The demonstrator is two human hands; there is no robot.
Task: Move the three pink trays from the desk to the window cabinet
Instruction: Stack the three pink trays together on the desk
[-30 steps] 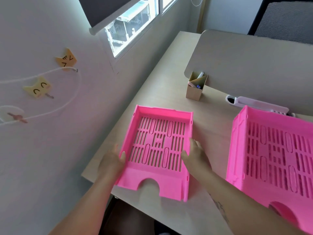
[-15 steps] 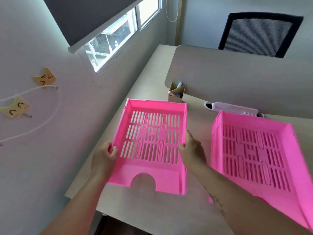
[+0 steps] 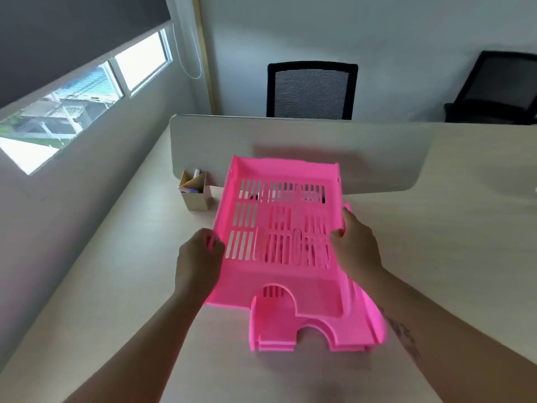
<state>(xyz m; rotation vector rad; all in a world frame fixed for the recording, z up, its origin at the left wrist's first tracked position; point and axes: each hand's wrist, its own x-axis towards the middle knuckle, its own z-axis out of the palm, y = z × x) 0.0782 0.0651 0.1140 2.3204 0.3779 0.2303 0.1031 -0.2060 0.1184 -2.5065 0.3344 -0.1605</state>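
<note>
I hold a pink slotted tray (image 3: pixel 279 181) in the air over the desk, tilted with its notched front edge toward me. My left hand (image 3: pixel 199 258) grips its left wall and my right hand (image 3: pixel 356 247) grips its right wall. Directly below it, on the desk, lies a stack of pink trays (image 3: pixel 319 333); only their front edges and right side show past the held tray. How many trays the stack holds I cannot tell.
The light wooden desk (image 3: pixel 116 286) runs along the wall under a window (image 3: pixel 72 112). A cardboard pen holder (image 3: pixel 194 190) stands left of the trays, against a grey divider panel (image 3: pixel 290 141). Two black mesh chairs, one (image 3: pixel 311 90) and the other (image 3: pixel 499 88), stand behind the divider.
I lifted the tray off the desk near the wall and carried it right, over the other pink trays. My view swung up and right.
</note>
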